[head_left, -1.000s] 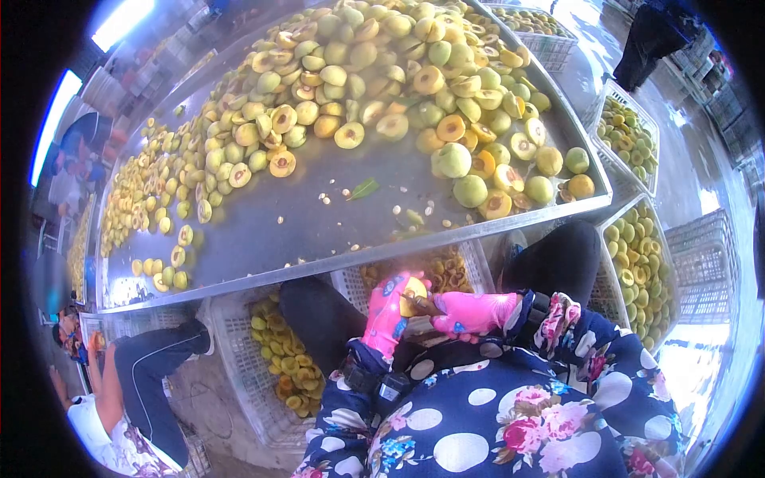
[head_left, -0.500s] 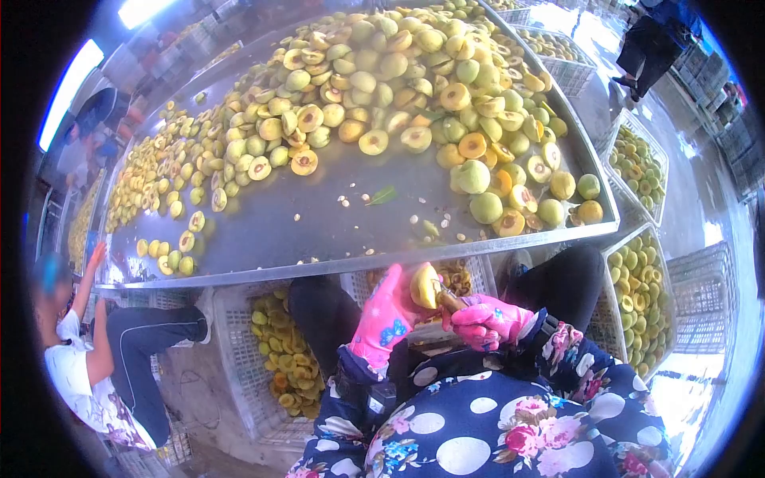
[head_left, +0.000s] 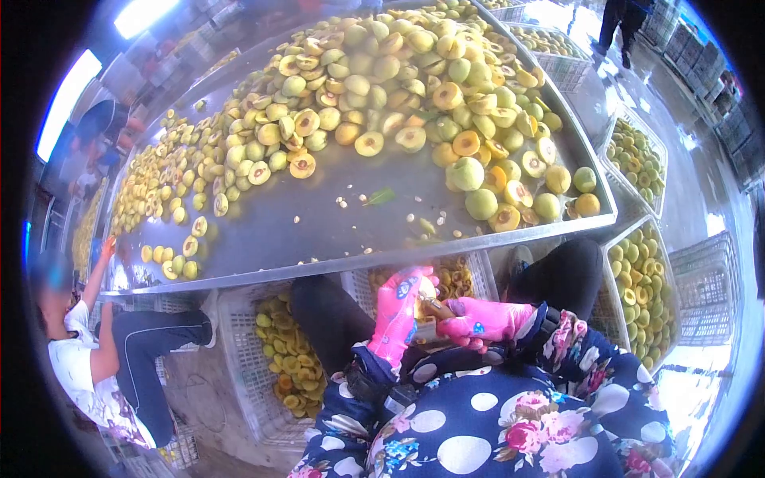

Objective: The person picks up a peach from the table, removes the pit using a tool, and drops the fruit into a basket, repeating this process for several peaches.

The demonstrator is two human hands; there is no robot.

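My left hand (head_left: 397, 311), in a pink glove, is closed around a yellow peach half (head_left: 429, 288), which its fingers partly cover. In my right hand (head_left: 488, 320), also pink-gloved, is a short tool (head_left: 436, 307) with a brownish end that reaches the fruit. The tool's exact kind is too small to make out. Both hands are close together over my lap, just below the front edge of a metal table (head_left: 319, 235). Behind them, a crate (head_left: 482, 275) of cut fruit pieces stands between my knees.
Halved and whole peaches (head_left: 382, 88) are heaped across the table, with loose pits and a leaf (head_left: 382, 196) near its front. Crates of fruit stand at left (head_left: 239, 374) and right (head_left: 669, 319). Another person (head_left: 88, 366) sits at left; someone stands at upper right.
My left hand has turned and closed further over the peach half, hiding more of it. The tool stays at the fruit. The standing person at upper right has moved farther away.
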